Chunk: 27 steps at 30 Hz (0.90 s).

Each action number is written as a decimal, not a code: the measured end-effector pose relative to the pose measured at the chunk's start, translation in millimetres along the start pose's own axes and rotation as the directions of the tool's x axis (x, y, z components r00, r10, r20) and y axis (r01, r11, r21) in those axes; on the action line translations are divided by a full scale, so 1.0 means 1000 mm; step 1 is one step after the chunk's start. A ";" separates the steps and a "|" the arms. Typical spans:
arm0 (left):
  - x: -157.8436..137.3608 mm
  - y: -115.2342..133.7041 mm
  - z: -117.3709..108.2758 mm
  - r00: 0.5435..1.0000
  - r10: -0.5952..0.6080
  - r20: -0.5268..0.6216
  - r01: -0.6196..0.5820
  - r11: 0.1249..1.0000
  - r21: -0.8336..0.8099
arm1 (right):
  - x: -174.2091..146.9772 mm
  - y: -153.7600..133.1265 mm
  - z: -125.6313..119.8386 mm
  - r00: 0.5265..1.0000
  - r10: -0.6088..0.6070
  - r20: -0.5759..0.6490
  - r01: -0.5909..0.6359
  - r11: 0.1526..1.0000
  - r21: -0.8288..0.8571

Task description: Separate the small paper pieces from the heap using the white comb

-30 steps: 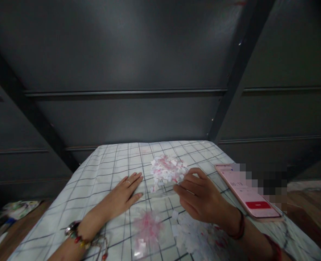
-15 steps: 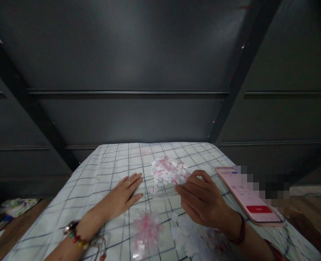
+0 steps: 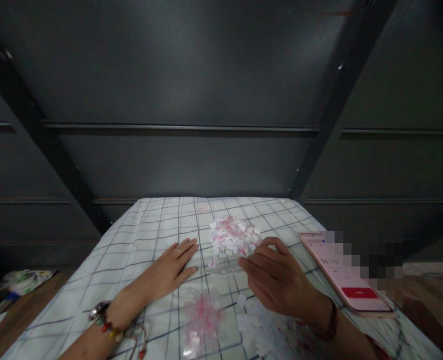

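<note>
My left hand lies flat on the checked tablecloth, fingers stretched out and a ring on one of them. My right hand hovers at the near right side of a heap of small white and pink pieces, its fingers closed in a pinch. A faint see-through thing shows by those fingertips, too blurred to name. Below, between the hands, sits a cluster of clear and pink pieces. A second pile of small white pieces spreads under my right wrist, partly hidden by it.
A phone in a pink case lies on the right of the table, its screen lit. Dark metal panels stand behind the table's far edge. Beyond the left edge, a pale patterned item rests low down.
My right hand's fingertips have shifted slightly left and down. The view has tilted a little; my left hand and the piles look the same.
</note>
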<state>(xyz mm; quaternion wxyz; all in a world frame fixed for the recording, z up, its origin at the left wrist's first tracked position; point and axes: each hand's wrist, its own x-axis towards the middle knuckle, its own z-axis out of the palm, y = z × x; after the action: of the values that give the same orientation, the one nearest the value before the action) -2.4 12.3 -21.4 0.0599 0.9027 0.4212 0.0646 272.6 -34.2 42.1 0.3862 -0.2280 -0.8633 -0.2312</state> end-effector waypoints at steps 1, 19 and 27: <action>0.000 0.000 0.000 1.000 -0.002 0.006 0.002 1.000 -0.002 | 0.000 0.000 0.000 1.000 0.000 0.019 -0.001 1.000 0.006; 0.000 -0.001 0.000 1.000 0.010 -0.020 -0.010 1.000 0.000 | -0.002 0.003 -0.009 0.998 -0.029 -0.048 0.031 0.999 0.036; 0.000 -0.001 0.001 1.000 0.000 -0.009 0.000 1.000 0.012 | -0.006 0.012 0.003 0.994 0.085 0.071 -0.078 0.992 -0.104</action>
<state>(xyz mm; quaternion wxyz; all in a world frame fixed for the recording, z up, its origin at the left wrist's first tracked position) -2.5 12.8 -22.5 0.0523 0.9027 0.4219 0.0663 281.3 -24.0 38.0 0.3508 -0.2908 -0.8544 -0.2498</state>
